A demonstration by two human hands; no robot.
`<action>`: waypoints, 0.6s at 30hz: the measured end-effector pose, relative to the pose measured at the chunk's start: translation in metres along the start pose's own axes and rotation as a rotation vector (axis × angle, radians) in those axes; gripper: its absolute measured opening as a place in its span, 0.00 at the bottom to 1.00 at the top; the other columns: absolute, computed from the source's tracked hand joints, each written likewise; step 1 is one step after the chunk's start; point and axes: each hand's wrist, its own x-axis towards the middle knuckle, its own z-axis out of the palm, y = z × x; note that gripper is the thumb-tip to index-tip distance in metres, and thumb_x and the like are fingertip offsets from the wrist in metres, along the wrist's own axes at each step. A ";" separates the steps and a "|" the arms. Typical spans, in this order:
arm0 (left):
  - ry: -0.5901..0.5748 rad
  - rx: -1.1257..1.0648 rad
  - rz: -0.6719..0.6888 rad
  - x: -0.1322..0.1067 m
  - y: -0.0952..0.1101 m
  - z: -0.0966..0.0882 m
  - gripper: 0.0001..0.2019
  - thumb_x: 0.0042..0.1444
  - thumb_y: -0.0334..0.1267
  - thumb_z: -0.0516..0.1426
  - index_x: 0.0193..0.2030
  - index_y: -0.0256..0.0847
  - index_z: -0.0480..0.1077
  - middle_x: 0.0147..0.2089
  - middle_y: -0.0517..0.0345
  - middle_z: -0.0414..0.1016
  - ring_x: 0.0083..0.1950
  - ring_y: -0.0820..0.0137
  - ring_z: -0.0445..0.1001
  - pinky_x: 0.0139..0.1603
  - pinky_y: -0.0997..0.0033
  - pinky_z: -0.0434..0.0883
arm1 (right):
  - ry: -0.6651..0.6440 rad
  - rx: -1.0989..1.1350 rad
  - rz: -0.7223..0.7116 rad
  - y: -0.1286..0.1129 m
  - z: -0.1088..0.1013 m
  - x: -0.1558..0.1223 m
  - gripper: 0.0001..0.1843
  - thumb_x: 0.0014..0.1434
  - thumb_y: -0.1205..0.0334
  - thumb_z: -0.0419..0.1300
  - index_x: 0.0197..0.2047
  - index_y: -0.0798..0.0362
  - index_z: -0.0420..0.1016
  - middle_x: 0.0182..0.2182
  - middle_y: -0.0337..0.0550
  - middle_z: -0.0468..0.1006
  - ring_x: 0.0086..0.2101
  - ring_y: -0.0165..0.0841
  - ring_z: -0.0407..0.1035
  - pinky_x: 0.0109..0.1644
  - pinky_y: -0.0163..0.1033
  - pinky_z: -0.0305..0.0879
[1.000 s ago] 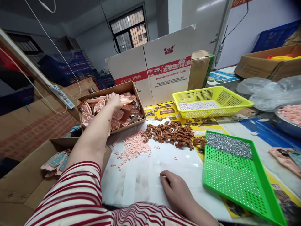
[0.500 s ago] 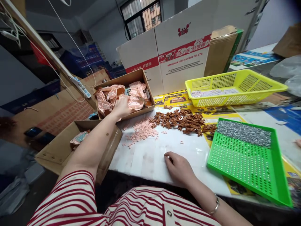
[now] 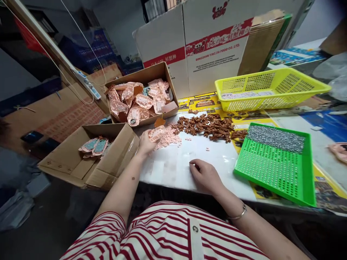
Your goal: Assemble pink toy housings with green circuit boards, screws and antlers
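Striped red-and-white shirt (image 3: 162,231) (one round button (image 3: 195,228) showing), short sleeves (image 3: 104,225), silvery bracelet (image 3: 244,209).

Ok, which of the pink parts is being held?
The pink part in the left hand, by the small pink pieces; the others lie unheld.

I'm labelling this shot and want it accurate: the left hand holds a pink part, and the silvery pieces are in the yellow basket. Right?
Not quite: the silvery pieces are in the green tray, not the yellow basket, as the head view shows. The left hand does hold a pink part.
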 end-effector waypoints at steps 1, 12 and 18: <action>0.015 -0.019 -0.004 -0.005 -0.005 0.004 0.28 0.45 0.36 0.69 0.54 0.40 0.68 0.52 0.47 0.76 0.55 0.56 0.76 0.59 0.52 0.71 | 0.006 0.014 0.001 0.000 0.000 0.000 0.22 0.62 0.55 0.48 0.45 0.54 0.80 0.36 0.51 0.83 0.39 0.44 0.77 0.46 0.47 0.66; 0.104 -0.117 0.058 -0.051 -0.031 0.025 0.30 0.46 0.33 0.67 0.56 0.37 0.65 0.54 0.41 0.74 0.58 0.52 0.73 0.63 0.48 0.69 | -0.042 0.332 0.103 -0.002 -0.006 0.036 0.19 0.55 0.48 0.60 0.42 0.54 0.77 0.25 0.40 0.76 0.23 0.33 0.68 0.28 0.39 0.65; 0.180 -0.129 0.187 -0.064 -0.035 0.039 0.29 0.48 0.30 0.62 0.59 0.36 0.63 0.54 0.40 0.74 0.57 0.52 0.73 0.61 0.49 0.71 | -0.044 0.572 0.079 -0.042 -0.006 0.118 0.25 0.48 0.47 0.70 0.45 0.53 0.76 0.33 0.43 0.78 0.32 0.32 0.72 0.30 0.36 0.68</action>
